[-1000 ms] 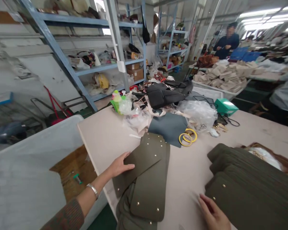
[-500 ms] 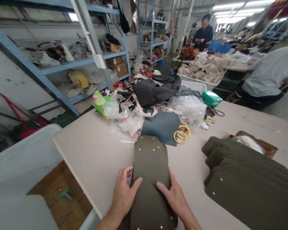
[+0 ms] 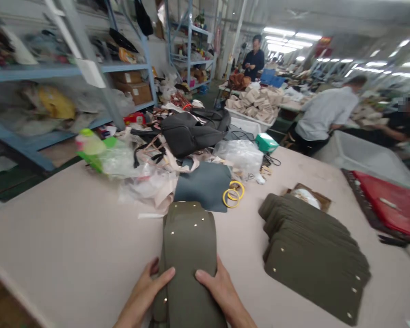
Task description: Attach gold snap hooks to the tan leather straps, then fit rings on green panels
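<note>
A stack of olive green leather panels with small brass studs (image 3: 188, 246) lies lengthwise on the pale table (image 3: 61, 237) right in front of me. My left hand (image 3: 146, 291) grips its left edge, thumb on top. My right hand (image 3: 222, 291) grips its right edge the same way. A second, fanned-out pile of the same olive panels (image 3: 314, 255) lies to the right, untouched.
Behind the stack lie a grey-blue leather piece (image 3: 205, 184), two yellow rings (image 3: 233, 195), plastic bags (image 3: 241, 155), a black bag (image 3: 187, 132) and a green box (image 3: 266, 142). A red mat (image 3: 392, 205) is at far right. Blue shelving stands left; other people work at tables beyond.
My right hand came over from the right pile to join the left on the stack, which now lies squared up lengthwise. The view has swung to the right.
</note>
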{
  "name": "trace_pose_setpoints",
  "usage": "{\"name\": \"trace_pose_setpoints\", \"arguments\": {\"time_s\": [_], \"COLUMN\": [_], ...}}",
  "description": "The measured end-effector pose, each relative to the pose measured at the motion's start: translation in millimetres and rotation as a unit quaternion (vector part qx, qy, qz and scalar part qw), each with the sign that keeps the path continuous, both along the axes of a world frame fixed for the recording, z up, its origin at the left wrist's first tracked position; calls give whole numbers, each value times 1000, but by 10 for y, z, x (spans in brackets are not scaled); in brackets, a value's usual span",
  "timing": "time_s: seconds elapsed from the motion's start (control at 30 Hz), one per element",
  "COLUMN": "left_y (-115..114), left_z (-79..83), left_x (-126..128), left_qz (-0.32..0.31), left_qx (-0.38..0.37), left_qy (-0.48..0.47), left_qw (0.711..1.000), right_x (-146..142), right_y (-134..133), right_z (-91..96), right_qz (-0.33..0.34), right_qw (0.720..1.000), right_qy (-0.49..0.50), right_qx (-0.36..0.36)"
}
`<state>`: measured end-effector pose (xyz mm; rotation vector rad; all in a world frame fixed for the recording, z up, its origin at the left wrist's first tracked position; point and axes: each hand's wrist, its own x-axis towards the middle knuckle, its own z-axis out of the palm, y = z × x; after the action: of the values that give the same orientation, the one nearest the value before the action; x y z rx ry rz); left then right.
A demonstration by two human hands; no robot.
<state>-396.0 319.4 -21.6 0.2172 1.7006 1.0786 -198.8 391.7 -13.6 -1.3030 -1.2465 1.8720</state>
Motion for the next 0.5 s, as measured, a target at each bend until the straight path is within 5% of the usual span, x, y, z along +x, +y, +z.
{"name": "trace_pose_setpoints", "arguments": {"time_s": [0.2, 0.37, 0.5], "left_y": [128, 90, -5], "left_z": [23, 277, 461], "left_x": [156, 408, 595], "left_qz": [-47, -64, -137], "left_qx": [22, 85, 175], "left_qy": [-64, -28, -6], "left_qw": [997, 994, 975], "right_x": [10, 144, 339], "right_y": [60, -25, -175], "right_z": [35, 81, 95], "right_qz": [-37, -7, -6], "right_qw": [997, 985, 971], "right_qy": [66, 166, 230], "right_qx": [-27, -55, -59]}}
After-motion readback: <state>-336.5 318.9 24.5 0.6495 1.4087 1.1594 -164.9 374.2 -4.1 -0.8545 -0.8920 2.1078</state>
